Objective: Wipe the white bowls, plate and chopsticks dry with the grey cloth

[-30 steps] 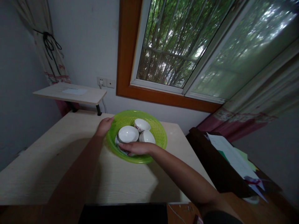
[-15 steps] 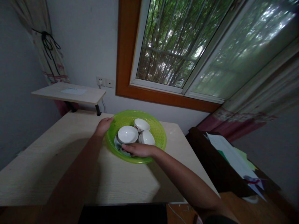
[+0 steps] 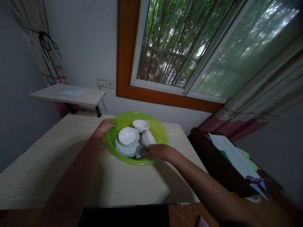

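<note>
A round green plastic basket (image 3: 161,132) stands on the table, with my left hand (image 3: 105,126) closed on its left rim. Inside, a white plate (image 3: 126,151) carries a white bowl (image 3: 129,136). Behind it is a second white bowl (image 3: 141,125) with a coloured pattern on its side. The third bowl (image 3: 148,138) leans tilted at the right. Low in the basket, my right hand (image 3: 156,152) is closed on a thin grey-green cloth-like piece (image 3: 141,151), against the tilted bowl's lower edge. Most of its fingers are hidden.
The pale wooden table (image 3: 123,186) carries a small raised shelf (image 3: 90,97) at the back left, with a paper (image 3: 72,92) on it. A wall and a window lie behind. To the right stands a dark brown piece of furniture (image 3: 213,157) with papers (image 3: 233,154).
My right hand has moved right, from the plate's front towards the tilted bowl, with the grey-green piece. More of the plate shows, and the right bowl has tipped further. My left hand stays at the rim.
</note>
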Available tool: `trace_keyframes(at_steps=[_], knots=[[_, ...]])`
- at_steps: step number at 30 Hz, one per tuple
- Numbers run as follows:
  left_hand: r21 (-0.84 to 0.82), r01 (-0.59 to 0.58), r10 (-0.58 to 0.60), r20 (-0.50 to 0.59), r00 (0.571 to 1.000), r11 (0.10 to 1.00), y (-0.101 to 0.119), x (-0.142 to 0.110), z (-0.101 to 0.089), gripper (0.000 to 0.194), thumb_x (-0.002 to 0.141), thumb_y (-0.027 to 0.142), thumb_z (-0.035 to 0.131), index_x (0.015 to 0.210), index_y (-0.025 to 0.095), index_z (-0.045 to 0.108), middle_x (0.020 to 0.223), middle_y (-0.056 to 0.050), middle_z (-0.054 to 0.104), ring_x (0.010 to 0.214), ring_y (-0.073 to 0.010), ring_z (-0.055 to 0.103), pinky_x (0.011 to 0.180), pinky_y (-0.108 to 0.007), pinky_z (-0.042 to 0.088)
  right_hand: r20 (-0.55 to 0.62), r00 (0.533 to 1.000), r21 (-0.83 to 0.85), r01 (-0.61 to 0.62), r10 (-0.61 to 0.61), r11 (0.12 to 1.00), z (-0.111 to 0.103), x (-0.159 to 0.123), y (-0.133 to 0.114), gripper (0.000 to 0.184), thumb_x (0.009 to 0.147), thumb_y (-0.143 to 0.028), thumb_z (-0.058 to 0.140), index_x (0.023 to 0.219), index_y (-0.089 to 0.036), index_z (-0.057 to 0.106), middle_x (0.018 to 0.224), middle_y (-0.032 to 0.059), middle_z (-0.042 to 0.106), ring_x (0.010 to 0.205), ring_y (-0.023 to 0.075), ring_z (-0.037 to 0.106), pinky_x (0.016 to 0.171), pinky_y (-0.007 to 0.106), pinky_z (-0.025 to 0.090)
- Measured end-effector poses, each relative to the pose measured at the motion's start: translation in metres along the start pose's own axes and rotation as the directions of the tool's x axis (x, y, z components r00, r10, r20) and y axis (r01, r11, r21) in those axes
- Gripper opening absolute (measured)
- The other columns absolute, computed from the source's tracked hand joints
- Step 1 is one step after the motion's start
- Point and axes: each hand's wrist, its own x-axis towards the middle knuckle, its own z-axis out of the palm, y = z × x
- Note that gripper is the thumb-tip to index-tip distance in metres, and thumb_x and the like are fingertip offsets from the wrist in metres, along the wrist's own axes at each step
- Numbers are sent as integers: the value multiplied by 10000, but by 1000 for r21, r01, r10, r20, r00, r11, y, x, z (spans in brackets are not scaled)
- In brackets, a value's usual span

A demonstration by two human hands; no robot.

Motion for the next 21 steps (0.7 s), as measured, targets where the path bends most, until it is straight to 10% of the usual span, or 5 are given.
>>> trace_keyframes(at_steps=[9, 15, 21], knots=[[25, 50, -50, -20, 999, 998, 1, -1, 4, 315, 631, 219, 741, 942, 165, 738, 801, -86, 763, 793, -295, 727, 733, -409, 577, -80, 980, -53, -185, 180, 981, 1, 20, 9, 590, 1004, -570, 460, 1270, -114, 723, 1273, 240, 716, 1202, 380, 689, 948, 474, 552], [31, 25, -24, -22, 999, 999, -9, 6, 4, 345, 606, 223, 657, 941, 154, 700, 827, -85, 759, 731, -260, 710, 678, -353, 556, 85, 994, 27, 72, -74, 997, -5, 21, -1, 645, 985, -641, 472, 945, -83, 794, 948, 199, 762, 1054, 340, 725, 977, 466, 536], [81, 9, -2, -76, 997, 997, -12, 8, 5, 334, 590, 218, 632, 915, 170, 688, 816, -74, 750, 721, -253, 704, 656, -326, 535, -38, 948, 371, 307, -316, 876, -4, 18, -22, 709, 944, -769, 456, 898, -136, 774, 855, 119, 729, 916, 273, 709, 964, 428, 557]])
